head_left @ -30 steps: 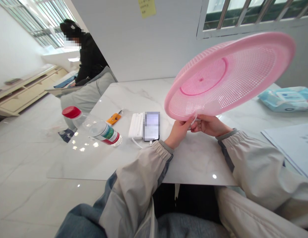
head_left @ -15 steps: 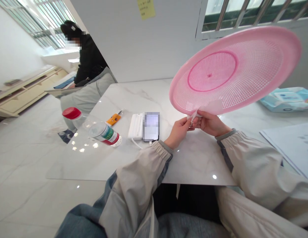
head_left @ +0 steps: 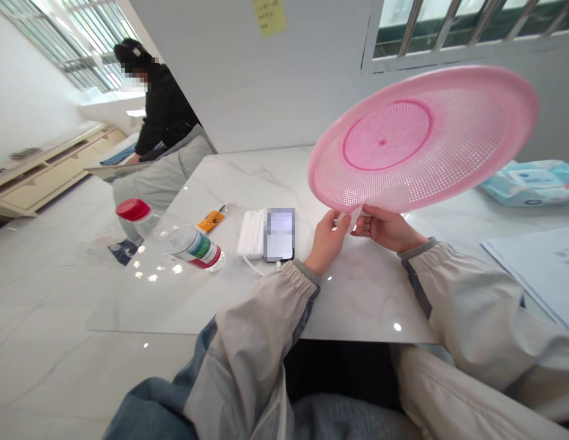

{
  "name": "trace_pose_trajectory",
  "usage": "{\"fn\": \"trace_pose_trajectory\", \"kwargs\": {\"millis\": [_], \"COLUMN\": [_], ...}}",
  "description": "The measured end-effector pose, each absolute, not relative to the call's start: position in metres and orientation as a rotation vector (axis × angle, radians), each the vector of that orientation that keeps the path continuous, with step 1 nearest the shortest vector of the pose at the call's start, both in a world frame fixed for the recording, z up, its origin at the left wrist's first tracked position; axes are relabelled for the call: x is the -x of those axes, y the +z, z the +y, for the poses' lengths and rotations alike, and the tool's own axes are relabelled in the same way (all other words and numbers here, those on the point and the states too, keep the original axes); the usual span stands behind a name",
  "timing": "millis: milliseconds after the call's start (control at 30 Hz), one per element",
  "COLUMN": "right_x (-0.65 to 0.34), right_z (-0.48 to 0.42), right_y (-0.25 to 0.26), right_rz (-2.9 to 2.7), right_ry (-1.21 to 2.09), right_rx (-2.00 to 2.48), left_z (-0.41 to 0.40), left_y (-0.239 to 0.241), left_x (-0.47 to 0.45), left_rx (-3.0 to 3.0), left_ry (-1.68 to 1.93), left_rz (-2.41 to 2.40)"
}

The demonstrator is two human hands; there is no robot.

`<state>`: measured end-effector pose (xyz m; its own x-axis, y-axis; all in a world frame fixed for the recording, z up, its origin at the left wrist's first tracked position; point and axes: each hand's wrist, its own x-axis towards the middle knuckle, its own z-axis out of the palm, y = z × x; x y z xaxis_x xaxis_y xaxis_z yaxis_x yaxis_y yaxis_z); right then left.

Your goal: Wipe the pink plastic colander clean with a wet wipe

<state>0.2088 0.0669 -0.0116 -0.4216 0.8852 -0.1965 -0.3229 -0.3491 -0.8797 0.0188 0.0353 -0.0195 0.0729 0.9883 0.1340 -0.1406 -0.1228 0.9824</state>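
**Held item.** Pink basket (head_left: 422, 137), round, perforated, is held clear of the table (head_left: 357, 293), tilted, its near rim low at approx. 6 o'clock. A white label (head_left: 394, 197) sits on that near rim.

**R hand.** Right hand (head_left: 385, 227) is closed on the rim at 6 o'clock, thumb on top, directly under the label.

**L hand.** Left hand (head_left: 327, 241) is just beside it at 9 o'clock, fingers pinched narrow on the label's loose strip.

**Table, ref. hands.**
- Phone (head_left: 280, 234) and white power bank (head_left: 252, 232): 9 o'clock, near, touching each other.
- Water bottle (head_left: 174, 235), red cap, lying on its side: further out at 9 o'clock.
- Wipes pack (head_left: 532, 180): 2 o'clock.
- Paper sheets (head_left: 541, 269): 3 o'clock.

**Bkgd.** A second person (head_left: 165, 116) sits at 10 o'clock, well apart.
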Motion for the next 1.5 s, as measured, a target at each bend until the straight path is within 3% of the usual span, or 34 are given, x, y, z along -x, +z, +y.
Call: {"fn": "trace_pose_trajectory", "kwargs": {"millis": [1167, 1500], "right_x": [-0.202, -0.200], "right_z": [0.056, 0.061], "right_y": [-0.002, -0.009], "right_rz": [-1.142, -1.082], "right_ry": [1.941, 1.881], "right_rx": [0.922, 0.860], "left_z": [0.030, 0.035], "left_y": [-0.013, -0.018], "left_x": [-0.017, -0.017], "left_rx": [-1.049, -1.429], "left_ry": [1.180, 1.291], "left_rz": [0.947, 1.116]}}
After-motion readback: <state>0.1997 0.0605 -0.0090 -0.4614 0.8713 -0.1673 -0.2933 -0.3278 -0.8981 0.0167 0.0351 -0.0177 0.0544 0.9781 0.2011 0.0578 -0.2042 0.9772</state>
